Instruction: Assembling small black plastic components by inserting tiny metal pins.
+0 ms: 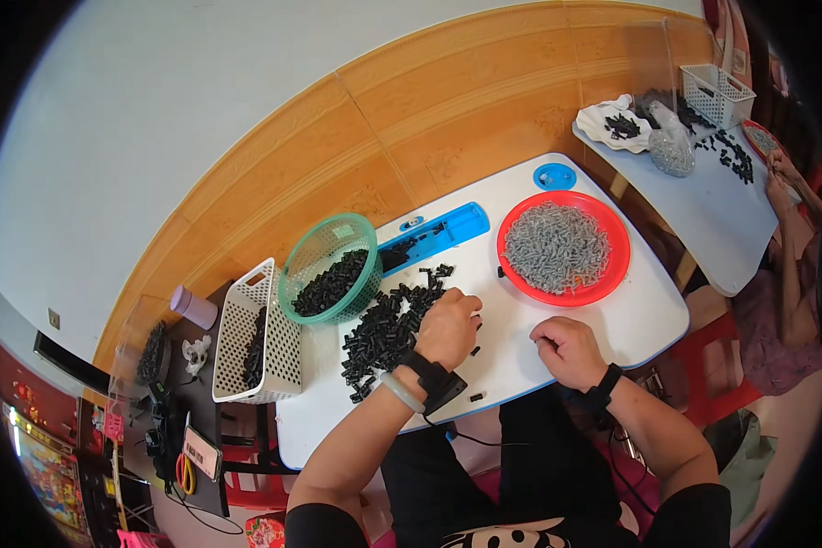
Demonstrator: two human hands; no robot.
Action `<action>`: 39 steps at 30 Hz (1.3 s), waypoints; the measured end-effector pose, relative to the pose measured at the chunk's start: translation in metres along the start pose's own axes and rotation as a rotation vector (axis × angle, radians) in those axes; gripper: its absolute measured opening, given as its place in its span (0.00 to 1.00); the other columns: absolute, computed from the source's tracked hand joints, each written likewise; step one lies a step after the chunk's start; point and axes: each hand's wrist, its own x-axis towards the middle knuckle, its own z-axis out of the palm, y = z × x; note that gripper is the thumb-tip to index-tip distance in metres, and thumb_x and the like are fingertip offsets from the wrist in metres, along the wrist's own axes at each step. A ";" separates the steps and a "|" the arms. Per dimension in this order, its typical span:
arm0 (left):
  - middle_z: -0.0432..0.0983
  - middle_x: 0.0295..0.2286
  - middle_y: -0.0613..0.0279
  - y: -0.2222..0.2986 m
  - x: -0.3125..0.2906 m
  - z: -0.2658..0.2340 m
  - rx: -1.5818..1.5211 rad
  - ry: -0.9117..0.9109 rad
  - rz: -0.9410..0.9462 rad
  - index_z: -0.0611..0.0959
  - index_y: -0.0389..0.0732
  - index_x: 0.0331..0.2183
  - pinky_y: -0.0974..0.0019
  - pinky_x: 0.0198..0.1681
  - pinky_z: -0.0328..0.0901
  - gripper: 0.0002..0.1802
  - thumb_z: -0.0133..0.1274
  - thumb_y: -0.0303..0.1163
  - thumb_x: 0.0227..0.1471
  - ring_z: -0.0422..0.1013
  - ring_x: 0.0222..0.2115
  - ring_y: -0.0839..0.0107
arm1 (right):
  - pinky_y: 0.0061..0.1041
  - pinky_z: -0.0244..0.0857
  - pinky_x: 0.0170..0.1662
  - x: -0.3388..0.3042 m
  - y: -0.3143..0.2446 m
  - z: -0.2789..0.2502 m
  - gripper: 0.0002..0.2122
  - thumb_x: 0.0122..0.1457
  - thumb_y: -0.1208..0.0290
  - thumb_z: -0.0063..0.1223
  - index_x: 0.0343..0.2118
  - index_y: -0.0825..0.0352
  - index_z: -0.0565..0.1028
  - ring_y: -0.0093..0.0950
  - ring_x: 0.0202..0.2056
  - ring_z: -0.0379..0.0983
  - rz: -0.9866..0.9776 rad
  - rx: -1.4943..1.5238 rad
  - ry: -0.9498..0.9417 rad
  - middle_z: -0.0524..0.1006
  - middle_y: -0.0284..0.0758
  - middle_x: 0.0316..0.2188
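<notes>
My left hand point(449, 329) is at the right edge of a loose pile of small black cylindrical parts point(384, 333) on the white table point(603, 324). Its fingers are curled, and a small black part shows beside the fingertips; whether they grip it is unclear. Closed like a fist, my right hand point(566, 352) rests near the table's front edge, below a red round tray point(619, 239) heaped with small grey screw-like pieces point(557, 248). Whatever it may hold is hidden. Both wrists wear black bands, the left one with a wired box.
Behind the pile stand a green mesh basket point(367, 233) of black parts and a long blue tray point(461, 228). A white perforated basket point(283, 365) is at the left. On the right, another person's hands point(781, 173) work at a second table point(717, 219).
</notes>
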 end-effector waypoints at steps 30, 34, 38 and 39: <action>0.74 0.27 0.55 -0.011 -0.020 -0.006 -0.417 0.113 -0.103 0.79 0.34 0.31 0.67 0.31 0.69 0.09 0.57 0.20 0.43 0.73 0.27 0.65 | 0.33 0.68 0.33 -0.006 -0.001 0.003 0.03 0.48 0.78 0.50 0.26 0.67 0.75 0.39 0.29 0.74 -0.056 -0.041 0.022 0.75 0.40 0.24; 0.75 0.27 0.63 0.039 -0.066 -0.035 -1.075 0.051 -0.262 0.77 0.31 0.37 0.73 0.28 0.69 0.09 0.53 0.20 0.51 0.71 0.22 0.78 | 0.34 0.67 0.33 -0.009 0.002 0.004 0.04 0.47 0.78 0.50 0.26 0.67 0.75 0.40 0.29 0.73 -0.036 -0.063 0.029 0.75 0.41 0.24; 0.75 0.29 0.63 0.089 -0.131 -0.064 -1.271 0.146 -0.253 0.76 0.32 0.41 0.76 0.29 0.68 0.12 0.52 0.20 0.53 0.72 0.25 0.77 | 0.35 0.67 0.34 -0.008 0.002 0.009 0.04 0.46 0.78 0.50 0.26 0.67 0.75 0.41 0.30 0.73 -0.026 -0.071 0.020 0.75 0.42 0.25; 0.76 0.28 0.59 0.099 -0.147 -0.071 -1.272 0.143 -0.235 0.76 0.32 0.41 0.74 0.29 0.68 0.12 0.51 0.19 0.52 0.73 0.25 0.74 | 0.35 0.67 0.34 -0.008 0.002 0.011 0.04 0.46 0.78 0.50 0.26 0.67 0.75 0.41 0.30 0.73 -0.012 -0.065 0.034 0.76 0.43 0.25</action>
